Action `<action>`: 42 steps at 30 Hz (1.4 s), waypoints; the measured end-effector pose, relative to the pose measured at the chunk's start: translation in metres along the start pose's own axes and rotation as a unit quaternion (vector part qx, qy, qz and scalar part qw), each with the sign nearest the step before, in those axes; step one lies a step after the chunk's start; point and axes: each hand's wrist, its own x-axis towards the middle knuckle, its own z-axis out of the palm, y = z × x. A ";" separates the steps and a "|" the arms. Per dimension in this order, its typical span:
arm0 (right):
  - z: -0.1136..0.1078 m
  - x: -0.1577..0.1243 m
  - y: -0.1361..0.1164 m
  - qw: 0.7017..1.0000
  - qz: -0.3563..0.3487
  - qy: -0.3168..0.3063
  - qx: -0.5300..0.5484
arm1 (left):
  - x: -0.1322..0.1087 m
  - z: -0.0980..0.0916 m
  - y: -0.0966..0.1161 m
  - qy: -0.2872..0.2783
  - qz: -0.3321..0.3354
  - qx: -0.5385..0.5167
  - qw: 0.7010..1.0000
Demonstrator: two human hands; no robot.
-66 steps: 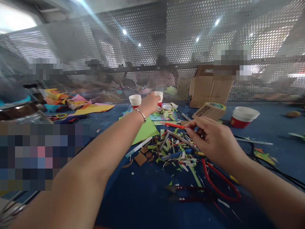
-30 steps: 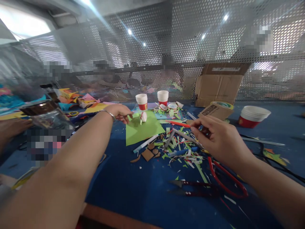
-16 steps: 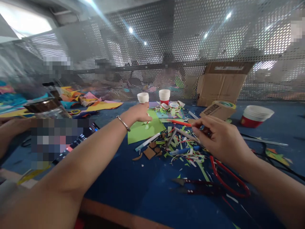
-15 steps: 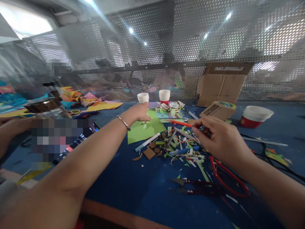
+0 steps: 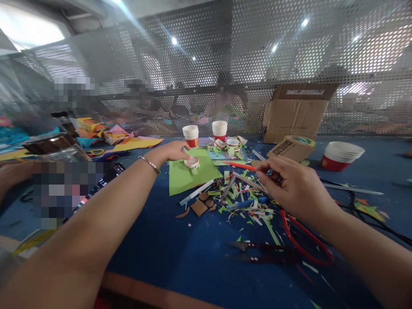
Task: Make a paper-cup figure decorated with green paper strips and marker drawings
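Note:
My left hand (image 5: 172, 151), with a silver bangle on the wrist, is over the far left part of a green paper sheet (image 5: 180, 178). Its fingers are apart, close to the upper edge of a small round white piece with green tabs (image 5: 192, 162); whether they touch it I cannot tell. My right hand (image 5: 288, 178) is closed in a pinch on the end of a slim orange-red pen (image 5: 241, 165), which points left over paper scraps. Below that hand lie red-handled scissors (image 5: 309, 244) and dark thread snips (image 5: 254, 252).
Stacked paper cups (image 5: 191, 136) stand at the back, with more cups (image 5: 343, 155) at right. A cardboard box (image 5: 294, 118) leans near the perforated screen. Markers (image 5: 197, 192) and paper scraps (image 5: 249, 214) cover the middle. At left are a phone (image 5: 103, 184), a jar (image 5: 58, 148) and another person's hand (image 5: 17, 174).
My left hand has drawn back to the left, uncovering the round piece on the green paper and the left cup stack. My right hand stays nearly still with the pen.

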 end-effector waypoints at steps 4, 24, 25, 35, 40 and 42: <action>0.001 -0.001 0.000 1.000 0.003 -0.003 0.001 | -0.002 -0.005 -0.005 -0.021 0.041 0.017 0.999; 0.001 0.000 -0.001 1.000 0.010 -0.008 0.002 | -0.005 0.000 0.012 0.066 0.073 0.016 0.995; 0.001 0.000 -0.001 1.000 0.007 -0.006 0.002 | -0.005 -0.001 0.017 0.082 0.066 0.025 0.994; 0.000 0.000 -0.001 1.000 -0.007 0.007 -0.011 | -0.014 -0.001 0.073 0.158 0.070 -0.015 0.985; 0.000 0.001 -0.003 0.999 0.031 0.010 0.018 | -0.031 0.001 0.103 0.166 0.140 -0.093 0.972; 0.000 0.002 -0.004 0.997 0.060 0.004 0.049 | -0.037 0.003 0.114 0.171 0.167 -0.111 0.965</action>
